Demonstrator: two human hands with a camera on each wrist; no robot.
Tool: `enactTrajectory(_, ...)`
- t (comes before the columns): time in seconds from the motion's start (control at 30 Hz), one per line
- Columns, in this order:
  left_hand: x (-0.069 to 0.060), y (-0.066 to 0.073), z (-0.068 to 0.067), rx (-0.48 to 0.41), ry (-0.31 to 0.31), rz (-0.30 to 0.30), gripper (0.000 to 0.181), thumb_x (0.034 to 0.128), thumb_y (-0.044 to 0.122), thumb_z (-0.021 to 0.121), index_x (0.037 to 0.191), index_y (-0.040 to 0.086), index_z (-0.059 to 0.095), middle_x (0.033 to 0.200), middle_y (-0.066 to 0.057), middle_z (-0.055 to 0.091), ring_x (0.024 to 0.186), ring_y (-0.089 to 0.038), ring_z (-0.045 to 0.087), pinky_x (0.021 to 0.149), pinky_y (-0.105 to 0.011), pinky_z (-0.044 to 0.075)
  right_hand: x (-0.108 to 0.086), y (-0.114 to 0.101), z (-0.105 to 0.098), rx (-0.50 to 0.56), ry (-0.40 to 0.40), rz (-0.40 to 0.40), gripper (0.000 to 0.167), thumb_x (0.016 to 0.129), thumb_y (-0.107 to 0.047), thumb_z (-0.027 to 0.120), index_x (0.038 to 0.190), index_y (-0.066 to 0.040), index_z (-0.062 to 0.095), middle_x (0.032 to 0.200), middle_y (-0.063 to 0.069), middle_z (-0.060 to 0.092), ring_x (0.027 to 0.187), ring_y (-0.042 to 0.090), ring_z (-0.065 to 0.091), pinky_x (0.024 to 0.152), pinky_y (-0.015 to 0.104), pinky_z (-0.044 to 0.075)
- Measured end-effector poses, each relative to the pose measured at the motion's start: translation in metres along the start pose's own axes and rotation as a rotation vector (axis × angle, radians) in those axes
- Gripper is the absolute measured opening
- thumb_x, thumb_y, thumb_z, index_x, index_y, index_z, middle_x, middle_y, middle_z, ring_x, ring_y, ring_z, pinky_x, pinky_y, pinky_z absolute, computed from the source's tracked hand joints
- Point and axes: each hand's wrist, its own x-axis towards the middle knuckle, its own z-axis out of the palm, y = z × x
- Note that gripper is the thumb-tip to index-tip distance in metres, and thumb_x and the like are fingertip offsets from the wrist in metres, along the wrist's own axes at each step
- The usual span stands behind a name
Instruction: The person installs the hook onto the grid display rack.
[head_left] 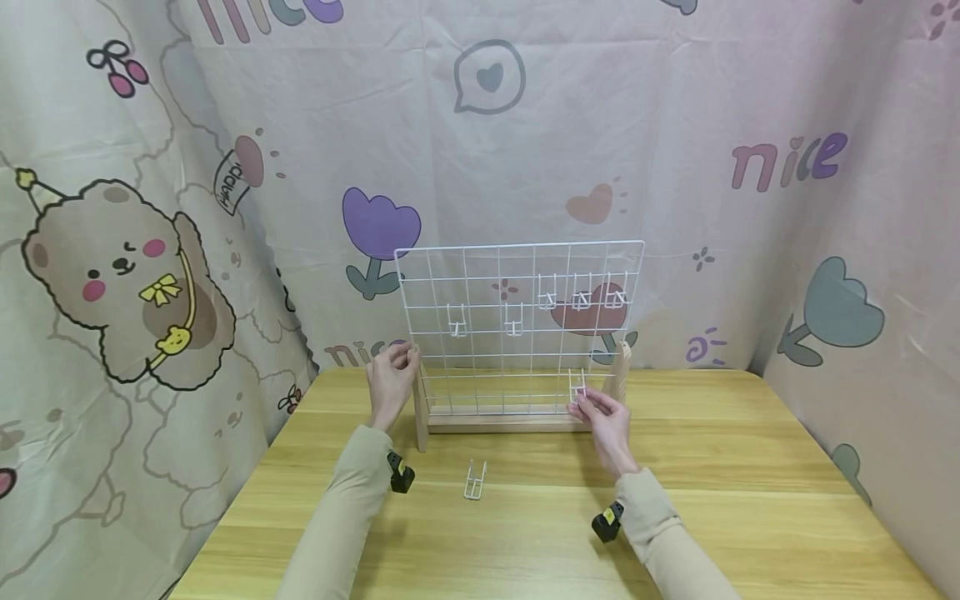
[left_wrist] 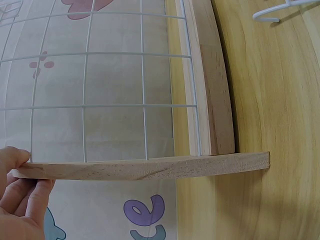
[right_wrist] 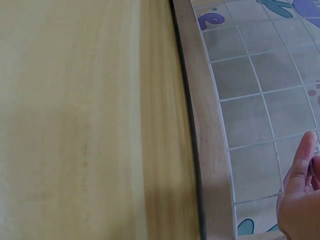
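A white wire grid panel [head_left: 495, 354] stands upright in a wooden stand [head_left: 510, 423] on the table. My left hand [head_left: 392, 383] grips the upper end of the stand's left side post [left_wrist: 125, 171], thumb on one face and fingers on the other. Near the grid's lower right, my right hand [head_left: 606, 421] pinches a white wire hook [head_left: 576, 379] against the wires; in the right wrist view the hand [right_wrist: 300, 195] mostly hides it. Several similar hooks [head_left: 582, 292] hang higher on the grid. Another hook [head_left: 474, 483] lies on the table in front of the stand.
The wood-grain table [head_left: 712, 500] extends on both sides of the stand. A patterned curtain [head_left: 487, 167] hangs behind it and along the sides. The stand's right post [head_left: 619, 371] rises just beyond my right hand.
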Motion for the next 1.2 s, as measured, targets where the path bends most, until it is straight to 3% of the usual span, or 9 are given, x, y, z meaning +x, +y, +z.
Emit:
enactTrajectory(0.63, 0.0002, -0.0018, -0.0001, 0.008, -0.002, 0.012, 0.030, 0.0971, 0.015, 0.064, 0.120, -0.004, 0.070, 0.107, -0.023, 0.074, 0.098, -0.035, 0.075, 0.083, -0.050, 0.060, -0.0008, 0.0043, -0.0063, -0.012, -0.043, 0.005, 0.035, 0.096, 0.005, 0.061, 0.126, 0.021, 0.051, 0.089, -0.004, 0.075, 0.074, 0.009, 0.075, 0.078, 0.023, 0.061)
enactTrajectory(0.93, 0.0004, -0.0017, 0.0000, 0.009, -0.004, 0.006, 0.029, 0.0969, 0.015, 0.064, 0.119, -0.004, 0.070, 0.107, -0.022, 0.075, 0.096, -0.034, 0.076, 0.082, -0.049, 0.060, -0.0015, 0.0050, -0.0060, -0.041, -0.027, 0.021, 0.044, 0.095, 0.005, 0.062, 0.132, 0.024, 0.046, 0.088, -0.005, 0.077, 0.075, 0.006, 0.074, 0.079, 0.022, 0.061)
enactTrajectory(1.2, 0.0014, -0.0019, 0.0003, 0.004, 0.001, 0.012, 0.030, 0.0961, 0.014, 0.065, 0.119, -0.004, 0.071, 0.106, -0.022, 0.075, 0.097, -0.035, 0.075, 0.083, -0.049, 0.060, -0.0025, 0.0078, -0.0048, -0.016, -0.004, -0.005, 0.038, 0.094, 0.006, 0.062, 0.127, 0.024, 0.051, 0.088, -0.003, 0.077, 0.073, 0.008, 0.076, 0.076, 0.023, 0.061)
